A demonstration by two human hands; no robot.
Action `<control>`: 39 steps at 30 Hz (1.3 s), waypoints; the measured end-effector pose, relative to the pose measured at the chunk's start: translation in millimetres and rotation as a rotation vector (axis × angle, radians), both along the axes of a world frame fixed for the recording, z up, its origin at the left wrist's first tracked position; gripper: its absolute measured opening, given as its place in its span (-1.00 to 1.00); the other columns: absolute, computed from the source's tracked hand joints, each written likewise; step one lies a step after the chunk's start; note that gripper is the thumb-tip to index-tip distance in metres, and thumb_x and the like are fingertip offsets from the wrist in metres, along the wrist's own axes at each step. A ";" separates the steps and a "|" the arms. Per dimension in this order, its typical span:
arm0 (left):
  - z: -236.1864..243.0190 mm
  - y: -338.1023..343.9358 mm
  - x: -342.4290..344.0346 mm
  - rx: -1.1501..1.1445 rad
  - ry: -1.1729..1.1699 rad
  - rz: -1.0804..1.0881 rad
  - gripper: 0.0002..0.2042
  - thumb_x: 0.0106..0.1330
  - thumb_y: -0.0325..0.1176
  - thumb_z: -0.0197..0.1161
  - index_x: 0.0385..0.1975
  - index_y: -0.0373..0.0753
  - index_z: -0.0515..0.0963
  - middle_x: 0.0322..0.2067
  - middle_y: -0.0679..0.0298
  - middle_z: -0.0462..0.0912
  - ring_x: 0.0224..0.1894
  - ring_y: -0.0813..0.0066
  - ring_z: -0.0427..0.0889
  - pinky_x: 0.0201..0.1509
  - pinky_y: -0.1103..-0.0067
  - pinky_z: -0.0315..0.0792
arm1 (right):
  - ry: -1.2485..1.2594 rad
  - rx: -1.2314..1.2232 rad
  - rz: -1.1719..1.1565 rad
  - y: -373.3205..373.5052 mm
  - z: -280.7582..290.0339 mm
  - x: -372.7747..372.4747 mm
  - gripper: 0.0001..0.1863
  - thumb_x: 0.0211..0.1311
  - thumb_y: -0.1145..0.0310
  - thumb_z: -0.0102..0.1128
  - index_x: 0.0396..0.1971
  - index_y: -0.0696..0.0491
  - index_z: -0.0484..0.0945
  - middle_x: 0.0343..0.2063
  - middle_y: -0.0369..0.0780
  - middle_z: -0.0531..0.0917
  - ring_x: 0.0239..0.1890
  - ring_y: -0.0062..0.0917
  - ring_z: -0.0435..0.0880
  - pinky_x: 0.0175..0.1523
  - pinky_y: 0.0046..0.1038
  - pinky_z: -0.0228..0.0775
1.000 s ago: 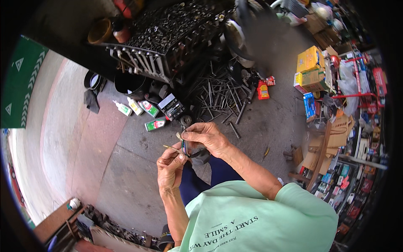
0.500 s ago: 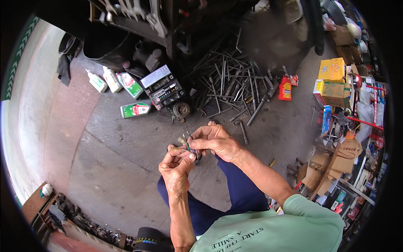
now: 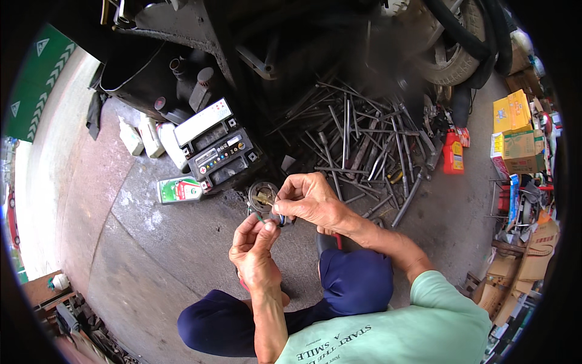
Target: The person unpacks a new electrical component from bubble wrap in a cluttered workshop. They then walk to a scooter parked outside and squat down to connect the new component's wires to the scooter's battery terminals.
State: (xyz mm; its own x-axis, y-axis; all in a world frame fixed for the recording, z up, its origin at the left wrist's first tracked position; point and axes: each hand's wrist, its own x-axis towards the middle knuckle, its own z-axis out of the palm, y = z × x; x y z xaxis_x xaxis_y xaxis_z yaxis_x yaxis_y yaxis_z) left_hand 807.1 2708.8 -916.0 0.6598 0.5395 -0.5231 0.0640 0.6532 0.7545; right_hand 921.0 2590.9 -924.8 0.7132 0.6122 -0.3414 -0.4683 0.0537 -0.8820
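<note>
Sitting at left is one black bucket (image 3: 130, 91), with three pale bottles (image 3: 150, 138) lining up below it and a fourth, green-and-white bottle (image 3: 180, 190) lying by the black battery (image 3: 221, 158). One round metal part (image 3: 253, 191) is resting on the floor behind the fingertips. Left hand (image 3: 257, 249) is pinching one green wire (image 3: 259, 218) between thumb and forefinger; wire end is poking out at the tips. One blue wire (image 3: 281, 220) is showing between the two hands, just under the right fingers. Right hand (image 3: 312, 203) is gripping one yellowish connector (image 3: 263, 199), thumb against forefinger; the piece is jutting out left of the tips, above the left fingers. Metal bars (image 3: 370, 142) are piling up beyond, too many to count. One red bottle (image 3: 453, 153) is standing right of them.
</note>
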 end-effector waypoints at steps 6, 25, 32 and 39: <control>-9.7 31.2 0.6 -0.124 -0.002 -0.017 -0.76 0.31 -0.41 0.26 -0.07 -0.34 0.54 -0.34 0.22 0.68 -0.26 0.36 0.71 -0.10 0.48 0.61 | 0.064 0.067 0.004 11.4 -19.3 11.3 -0.85 0.19 0.39 0.33 -0.43 0.15 0.58 -0.50 -0.25 0.70 -0.62 -0.75 0.59 -0.55 -0.73 0.38; -52.5 75.9 23.8 -0.245 -0.077 0.133 -0.79 0.34 -0.34 0.25 -0.10 -0.24 0.50 -0.35 0.27 0.64 -0.25 0.42 0.66 -0.21 0.58 0.52 | 0.176 0.129 -0.276 58.9 -52.1 12.0 -0.88 0.27 0.37 0.25 -0.35 0.09 0.54 -0.58 -0.28 0.63 -0.79 -0.87 0.25 -0.71 -0.73 -0.03; -68.3 90.0 35.5 -0.183 -0.045 0.145 -0.78 0.32 -0.35 0.26 -0.12 -0.31 0.53 -0.38 0.26 0.65 -0.34 0.42 0.67 -0.34 0.63 0.48 | 0.273 0.099 -0.290 64.0 -54.0 12.0 -0.89 0.24 0.38 0.25 -0.37 0.09 0.55 -0.56 -0.26 0.64 -0.77 -0.83 0.29 -0.69 -0.73 0.01; -79.5 104.5 44.6 -0.228 -0.030 0.120 -0.83 0.27 -0.35 0.27 -0.24 -0.29 0.57 -0.43 0.29 0.65 -0.36 0.40 0.66 -0.36 0.57 0.46 | 0.272 0.088 -0.323 68.8 -57.4 12.8 -0.89 0.21 0.38 0.26 -0.40 0.09 0.56 -0.55 -0.24 0.65 -0.77 -0.83 0.30 -0.69 -0.73 0.04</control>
State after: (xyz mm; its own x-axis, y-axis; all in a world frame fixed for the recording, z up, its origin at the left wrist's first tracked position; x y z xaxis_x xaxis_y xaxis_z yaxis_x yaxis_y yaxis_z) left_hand 851.7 2813.3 -995.5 0.6150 0.4857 -0.6212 -0.0448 0.8080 0.5875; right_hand 933.8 2659.7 -982.2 0.7641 0.4076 -0.5000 -0.6301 0.3053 -0.7140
